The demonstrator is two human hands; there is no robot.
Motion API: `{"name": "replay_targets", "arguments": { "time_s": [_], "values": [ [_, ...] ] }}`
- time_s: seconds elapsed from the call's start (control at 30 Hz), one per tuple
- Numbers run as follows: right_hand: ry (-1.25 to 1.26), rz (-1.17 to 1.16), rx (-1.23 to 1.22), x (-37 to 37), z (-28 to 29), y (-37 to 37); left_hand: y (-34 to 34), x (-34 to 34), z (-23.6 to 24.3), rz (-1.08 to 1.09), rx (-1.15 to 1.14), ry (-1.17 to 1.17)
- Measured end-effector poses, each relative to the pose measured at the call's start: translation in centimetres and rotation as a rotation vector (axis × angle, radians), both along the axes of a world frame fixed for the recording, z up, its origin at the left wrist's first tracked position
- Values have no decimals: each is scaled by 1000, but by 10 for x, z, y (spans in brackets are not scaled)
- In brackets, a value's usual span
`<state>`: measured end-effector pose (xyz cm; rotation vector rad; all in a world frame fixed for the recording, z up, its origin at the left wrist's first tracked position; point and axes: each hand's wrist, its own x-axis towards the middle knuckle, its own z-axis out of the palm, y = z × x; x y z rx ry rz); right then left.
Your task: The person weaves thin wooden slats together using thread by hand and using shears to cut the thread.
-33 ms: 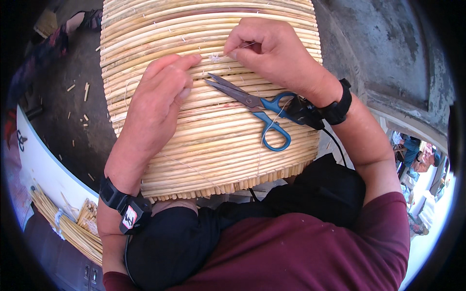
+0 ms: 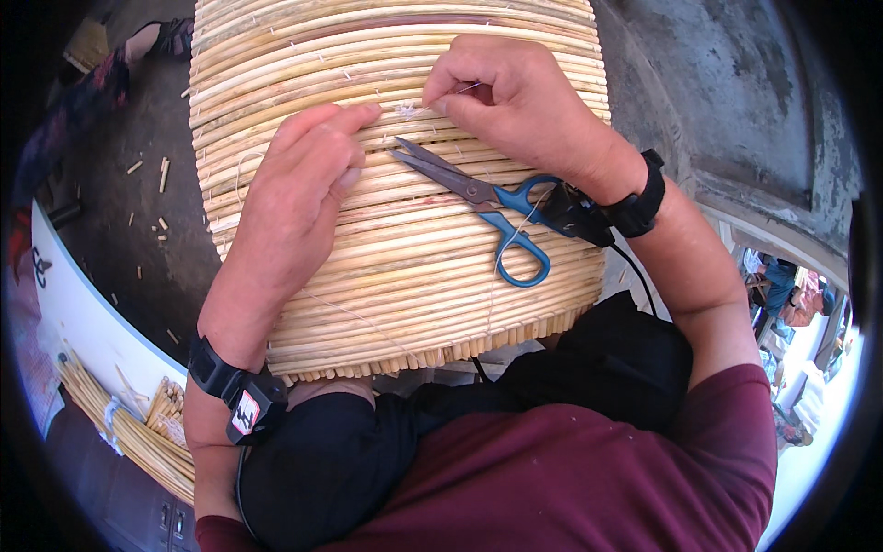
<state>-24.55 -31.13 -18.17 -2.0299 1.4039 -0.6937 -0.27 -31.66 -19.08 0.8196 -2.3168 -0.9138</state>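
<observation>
My right hand (image 2: 501, 97) is closed in a pinch on a fine thread (image 2: 471, 87) above a mat of pale, thin stalks (image 2: 386, 294). Just left of the pinch is a small white tuft of thread (image 2: 407, 110). My left hand (image 2: 299, 189) rests on the mat with its fingers partly bent and apart, one fingertip close to that tuft. Blue-handled scissors (image 2: 474, 193) lie between my hands, blades pointing up and left, with a loose thread across their handles. A black device on my right wrist sits beside the upper handle.
A white panel (image 2: 110, 322) stands at left, bundles of stalks (image 2: 138, 437) beside it. Short stalk pieces lie on the dark floor (image 2: 138, 239). Another person's leg (image 2: 110, 74) shows at upper left, another person (image 2: 800, 294) at far right. A grey, worn surface (image 2: 736, 110) borders the mat's right side.
</observation>
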Motion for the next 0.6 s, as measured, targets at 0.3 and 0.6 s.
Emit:
{"name": "replay_targets", "arguments": {
  "time_s": [0.3,0.6],
  "values": [
    [73,6,-91,2,-3,-1,0,1,-1,-1,10,-2],
    [123,26,-93,5,1,-2,2,1,-2,-2,23,-4]
  ]
}}
